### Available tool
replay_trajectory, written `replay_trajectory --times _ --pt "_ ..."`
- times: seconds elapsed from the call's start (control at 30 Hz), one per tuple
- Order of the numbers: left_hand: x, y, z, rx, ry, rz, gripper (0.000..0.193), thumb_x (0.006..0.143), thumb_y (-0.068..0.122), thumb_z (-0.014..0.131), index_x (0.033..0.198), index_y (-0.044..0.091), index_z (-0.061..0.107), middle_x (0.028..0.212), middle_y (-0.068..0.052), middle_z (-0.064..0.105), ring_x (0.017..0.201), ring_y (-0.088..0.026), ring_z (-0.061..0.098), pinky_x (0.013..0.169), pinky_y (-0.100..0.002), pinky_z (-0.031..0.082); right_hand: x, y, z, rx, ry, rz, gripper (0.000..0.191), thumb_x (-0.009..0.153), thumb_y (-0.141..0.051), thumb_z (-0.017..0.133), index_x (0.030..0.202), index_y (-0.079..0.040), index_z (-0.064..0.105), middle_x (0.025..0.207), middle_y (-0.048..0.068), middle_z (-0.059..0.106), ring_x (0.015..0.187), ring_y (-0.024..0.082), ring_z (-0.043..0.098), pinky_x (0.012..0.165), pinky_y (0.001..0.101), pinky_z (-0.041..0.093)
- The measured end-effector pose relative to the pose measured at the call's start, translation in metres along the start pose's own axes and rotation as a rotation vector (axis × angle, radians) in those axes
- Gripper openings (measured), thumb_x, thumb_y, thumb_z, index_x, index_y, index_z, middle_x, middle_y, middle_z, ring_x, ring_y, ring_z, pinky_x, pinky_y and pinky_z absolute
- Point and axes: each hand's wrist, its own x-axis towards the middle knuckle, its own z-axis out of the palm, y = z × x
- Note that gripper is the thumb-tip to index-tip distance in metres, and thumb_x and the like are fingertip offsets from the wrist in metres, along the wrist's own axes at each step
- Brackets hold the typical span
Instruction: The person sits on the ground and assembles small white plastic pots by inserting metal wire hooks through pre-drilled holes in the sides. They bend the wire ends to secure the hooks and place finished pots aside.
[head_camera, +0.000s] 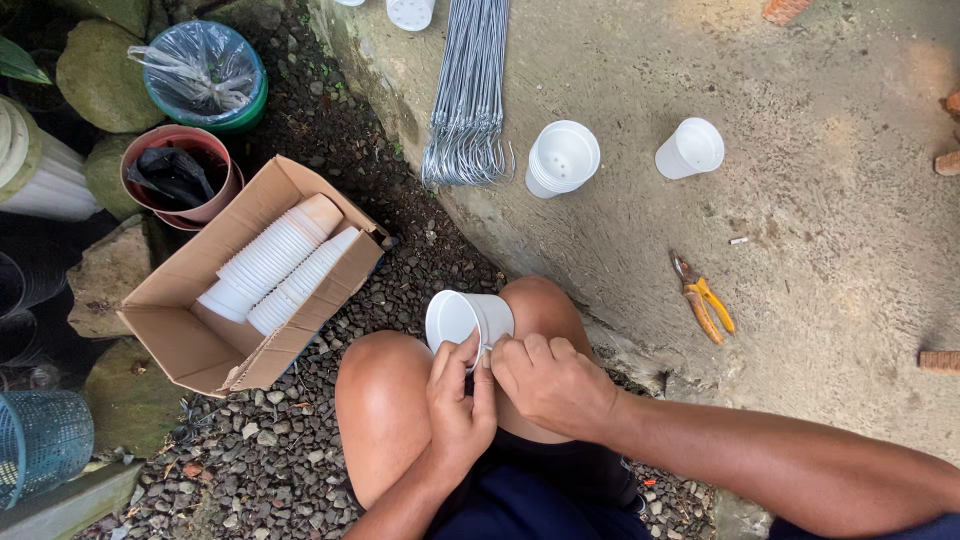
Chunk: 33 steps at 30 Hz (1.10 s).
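A small white plastic pot (462, 317) rests on its side above my knees, its mouth facing left. My left hand (459, 400) pinches its rim from below with thumb and fingers. My right hand (552, 382) closes on the pot's wall just to the right, fingers curled over it; a thin wire seems to run between the fingers, too small to be sure. A bundle of hooked metal wires (468, 95) lies on the concrete ahead. A stack of white pots (562, 158) and a single white pot (690, 149) lie beyond it.
A cardboard box (180, 310) holding two rows of stacked white pots sits on gravel at left. Orange-handled pliers (703, 298) lie on the concrete slab (820, 230) at right. Bins, a blue mesh basket (40, 440) and stones crowd the left edge. Bricks line the right edge.
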Motion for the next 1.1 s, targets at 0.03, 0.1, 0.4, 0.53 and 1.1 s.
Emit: replay_trajectory --times 0.03,0.1,0.4,0.53,1.1 --pt "0.0 -0.001 0.0 -0.008 -0.005 0.001 0.039 0.093 -0.009 0.06 0.132 -0.002 0.061 0.092 -0.012 0.06 0.08 -0.023 0.062 0.072 -0.033 0.052 0.001 0.003 0.004 -0.012 0.027 -0.027 0.03 0.088 -0.027 0.059 0.103 -0.002 0.066 0.087 0.002 0.058 0.07 0.014 0.057 0.053 0.0263 0.043" --pt "0.0 -0.002 -0.001 -0.023 -0.016 -0.003 0.039 0.093 -0.009 0.059 0.131 -0.003 0.06 0.093 -0.013 0.06 0.081 -0.024 0.063 0.072 -0.033 0.053 0.002 0.004 0.012 0.01 0.033 -0.057 0.027 0.089 -0.026 0.06 0.102 -0.003 0.066 0.081 0.001 0.055 0.066 0.013 0.056 0.051 0.0256 0.043" --pt "0.002 -0.001 0.001 0.013 0.012 -0.025 0.043 0.091 -0.011 0.059 0.133 -0.003 0.061 0.088 -0.015 0.06 0.076 -0.027 0.062 0.067 -0.037 0.052 0.005 -0.009 0.032 0.618 -0.184 0.318 0.015 0.09 -0.017 0.061 0.087 -0.003 0.064 0.075 0.01 0.065 0.068 0.026 0.069 0.059 0.0375 0.053" --pt "0.001 -0.001 0.001 0.041 0.002 0.017 0.045 0.089 -0.011 0.058 0.134 -0.004 0.061 0.089 -0.015 0.061 0.076 -0.028 0.062 0.068 -0.037 0.052 0.008 -0.012 0.039 1.047 -0.286 0.715 0.021 0.096 -0.016 0.058 0.085 0.0 0.068 0.074 0.015 0.071 0.069 0.031 0.073 0.061 0.0391 0.054" --pt "0.002 -0.001 -0.001 0.019 -0.004 0.017 0.048 0.088 -0.012 0.056 0.135 -0.005 0.059 0.09 -0.015 0.059 0.078 -0.027 0.061 0.069 -0.036 0.052 0.01 -0.001 0.033 0.425 -0.119 0.056 0.015 0.084 -0.014 0.063 0.086 0.001 0.064 0.07 0.01 0.064 0.056 0.023 0.067 0.047 0.0365 0.053"
